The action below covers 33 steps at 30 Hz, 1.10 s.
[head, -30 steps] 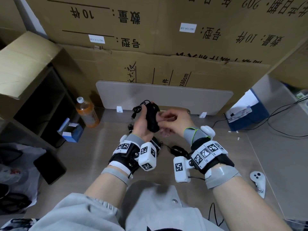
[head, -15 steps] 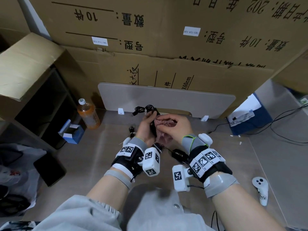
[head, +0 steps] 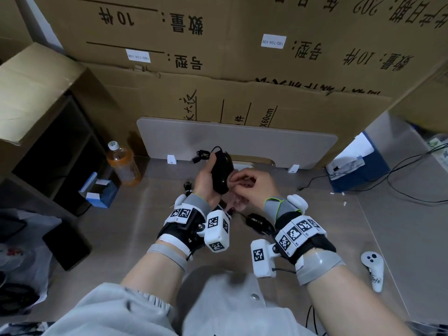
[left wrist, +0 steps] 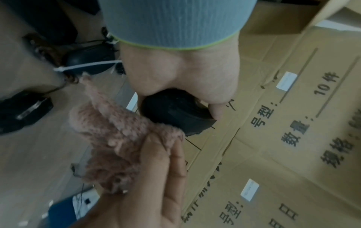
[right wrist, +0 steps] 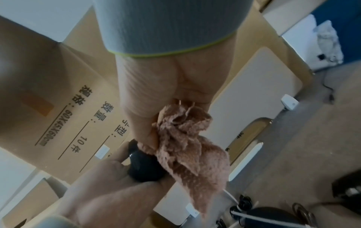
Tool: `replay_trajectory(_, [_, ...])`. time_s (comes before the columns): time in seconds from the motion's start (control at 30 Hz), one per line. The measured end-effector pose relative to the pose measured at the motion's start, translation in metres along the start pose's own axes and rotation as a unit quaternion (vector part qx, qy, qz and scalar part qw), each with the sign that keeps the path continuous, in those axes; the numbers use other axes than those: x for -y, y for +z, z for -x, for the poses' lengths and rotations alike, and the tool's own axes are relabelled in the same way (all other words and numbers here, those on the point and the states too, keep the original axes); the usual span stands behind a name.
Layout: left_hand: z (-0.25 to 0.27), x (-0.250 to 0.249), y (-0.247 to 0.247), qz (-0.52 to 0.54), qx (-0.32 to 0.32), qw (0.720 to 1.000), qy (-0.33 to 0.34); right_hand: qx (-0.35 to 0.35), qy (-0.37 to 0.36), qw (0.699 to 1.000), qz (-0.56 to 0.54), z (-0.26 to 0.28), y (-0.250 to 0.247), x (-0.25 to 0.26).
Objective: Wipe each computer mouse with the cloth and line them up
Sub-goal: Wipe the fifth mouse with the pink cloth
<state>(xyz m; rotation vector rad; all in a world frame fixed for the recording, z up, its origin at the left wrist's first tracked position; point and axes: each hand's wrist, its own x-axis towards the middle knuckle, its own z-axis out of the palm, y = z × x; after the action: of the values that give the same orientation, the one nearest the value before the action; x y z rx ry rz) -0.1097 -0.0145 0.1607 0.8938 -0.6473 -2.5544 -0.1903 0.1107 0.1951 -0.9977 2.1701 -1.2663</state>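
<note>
My left hand [head: 209, 176] grips a black wired mouse [head: 221, 173] upright above the desk, its bundled cable [head: 202, 155] hanging off the far end. My right hand [head: 243, 181] pinches a fluffy pink cloth [head: 236, 202] and presses it against the mouse's right side. In the left wrist view the cloth [left wrist: 117, 138] bunches under the mouse [left wrist: 175, 114]. In the right wrist view it [right wrist: 187, 138] drapes over the mouse [right wrist: 144, 168]. Other black mice lie on the desk below: one [head: 258, 221] near my right wrist and one tied with a white cable tie [left wrist: 89, 61].
A grey board [head: 242, 144] leans on cardboard boxes at the back. An orange drink bottle [head: 122, 166] and a small blue box [head: 100, 192] stand at the left. A white controller [head: 374, 270] lies at the right, near cables and a blue-white box [head: 356, 163].
My right hand slid the cloth up over the mouse's top, then back down to its right side. The left hand kept hold of the mouse.
</note>
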Motion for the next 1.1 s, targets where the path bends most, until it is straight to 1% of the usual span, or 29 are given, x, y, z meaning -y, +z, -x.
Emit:
replay_trajectory(0.03, [-0.001,0.001,0.000,0.000,0.017,1.000,-0.004,-0.018,0.007,1.000,-0.012,0.000,0.002,-0.003])
replay_trajectory(0.07, [-0.002,0.002,-0.001,-0.006,0.019,1.000,-0.010,-0.033,0.016,0.999,-0.024,-0.001,0.003,-0.005])
replay_trajectory(0.2, [-0.006,0.009,-0.007,-0.032,-0.002,0.999,-0.016,-0.093,0.063,0.992,-0.053,-0.008,-0.004,-0.006])
replay_trajectory(0.33, [-0.002,0.013,-0.007,-0.102,0.062,0.992,-0.044,-0.147,0.068,0.984,-0.069,-0.010,-0.016,-0.005])
replay_trajectory(0.4, [0.002,0.014,-0.004,-0.143,0.106,0.983,-0.041,-0.166,0.064,0.980,-0.092,-0.008,-0.018,-0.002])
replay_trajectory(0.47, [0.003,0.016,0.000,-0.171,0.138,0.975,-0.022,-0.159,0.054,0.980,-0.103,-0.006,-0.016,0.001])
replay_trajectory(0.5, [0.003,0.018,0.001,-0.175,0.140,0.974,-0.007,-0.137,0.047,0.986,-0.080,-0.005,-0.015,0.003])
replay_trajectory(0.57, [0.004,0.017,0.006,-0.171,0.123,0.977,0.028,-0.069,0.030,0.997,-0.001,-0.003,-0.014,0.005])
replay_trajectory(0.6, [0.004,0.017,0.006,-0.165,0.114,0.979,0.042,-0.035,0.026,0.999,0.020,-0.002,-0.013,0.007])
replay_trajectory(0.67, [0.006,0.014,0.009,-0.163,0.099,0.980,0.056,-0.005,0.011,1.000,0.012,-0.002,-0.013,0.012])
replay_trajectory(0.73, [0.006,0.012,0.011,-0.160,0.099,0.981,0.051,0.002,-0.002,1.000,-0.030,-0.003,-0.016,0.013])
replay_trajectory(0.8, [0.007,0.011,0.012,-0.134,0.104,0.984,0.044,-0.027,0.009,0.998,-0.050,-0.004,-0.017,0.009])
replay_trajectory(0.83, [0.007,0.011,0.010,-0.124,0.093,0.987,0.038,-0.056,0.022,0.997,-0.048,-0.005,-0.017,0.005])
replay_trajectory(0.9, [0.008,0.010,0.008,-0.131,0.061,0.989,0.029,-0.115,0.057,0.990,-0.052,-0.006,-0.016,0.000])
replay_trajectory(0.97, [0.010,0.008,0.009,-0.158,0.053,0.985,0.032,-0.161,0.077,0.982,-0.063,-0.006,-0.022,-0.002])
replay_trajectory(1.03, [0.010,0.008,0.009,-0.165,0.054,0.984,0.033,-0.186,0.070,0.978,-0.066,-0.004,-0.029,-0.004])
replay_trajectory(1.1, [0.012,0.008,0.010,-0.162,0.051,0.985,0.028,-0.180,0.072,0.979,-0.069,-0.004,-0.034,-0.006])
